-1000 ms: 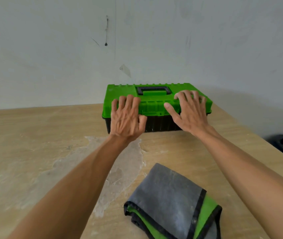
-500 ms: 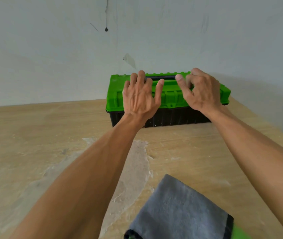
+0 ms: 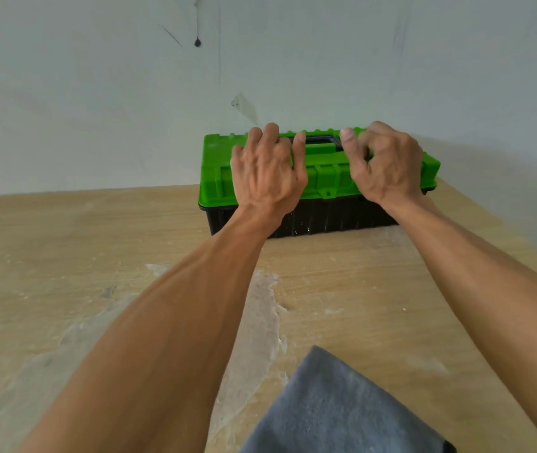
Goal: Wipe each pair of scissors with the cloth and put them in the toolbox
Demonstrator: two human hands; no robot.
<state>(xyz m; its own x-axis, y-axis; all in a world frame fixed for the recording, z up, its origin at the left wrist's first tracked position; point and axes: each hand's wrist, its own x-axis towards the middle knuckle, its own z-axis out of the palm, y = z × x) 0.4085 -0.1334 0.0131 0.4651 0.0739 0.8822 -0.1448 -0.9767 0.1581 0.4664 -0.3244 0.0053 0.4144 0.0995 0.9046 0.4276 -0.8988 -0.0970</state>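
Left hand (image 3: 267,171) lying on the closed green lid of the toolbox (image 3: 326,174), fingers spread and only lightly bent, thumb tip beside the left end of the recessed handle (image 3: 321,142); it holds nothing. Right hand (image 3: 386,165) on the lid at the handle's right end, fingers curled and thumb raised; whether they grip anything cannot be told. The toolbox stands at the far edge of the worktop (image 3: 64,256), close to the wall, with its long axis running left to right, so each hand covers its own half and is equally near. The grey cloth (image 3: 336,407) lies at the near edge; no scissors are in view. Compared with a second earlier, both hands have moved from the lid's front lip onto its top, and the right fingers, then flat, have curled.
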